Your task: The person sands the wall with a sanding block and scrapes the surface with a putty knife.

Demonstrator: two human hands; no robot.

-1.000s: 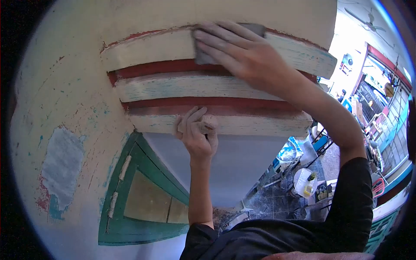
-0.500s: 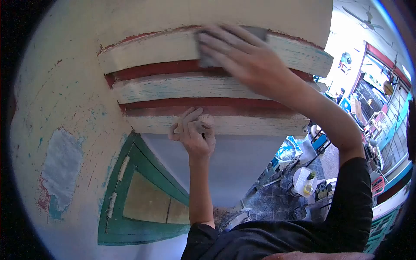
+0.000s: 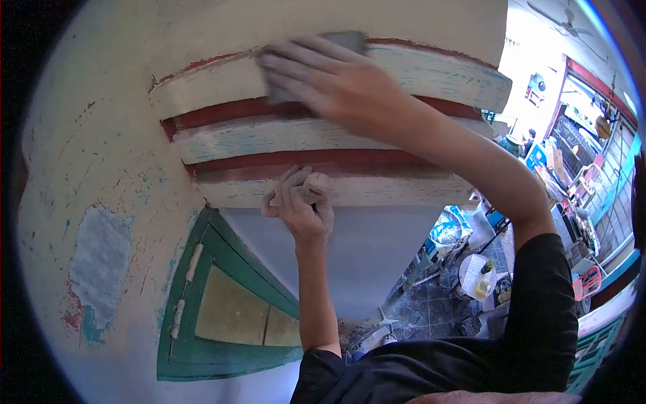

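My right hand [image 3: 336, 81], blurred by motion, presses with fingers stretched over a grey sheet of sandpaper [image 3: 346, 42] against the top band of the curved moulding [image 3: 437, 71]. The sheet's edges show past my fingertips and above the knuckles. Lower down, my left hand [image 3: 299, 205] is curled at the bottom band [image 3: 390, 191], dusty and with bent fingers. A pale rounded piece [image 3: 318, 181] shows by its fingers; I cannot make out what it is. Worn cream paint with bluish streaks covers the bands, and dark red grooves [image 3: 377, 157] run between them.
Left of the moulding is a wall [image 3: 101, 155] with chipped paint and a grey bare patch [image 3: 101, 262]. Below stands a green-framed panel [image 3: 215, 360]. Far beneath, at floor level, are a round white table [image 3: 474, 273], a red chair [image 3: 587, 283] and clutter. A ceiling fan [image 3: 570, 27] hangs at upper right.
My right hand has slid left along the top band with the sandpaper. My left hand has stayed in nearly the same place on the bottom band.
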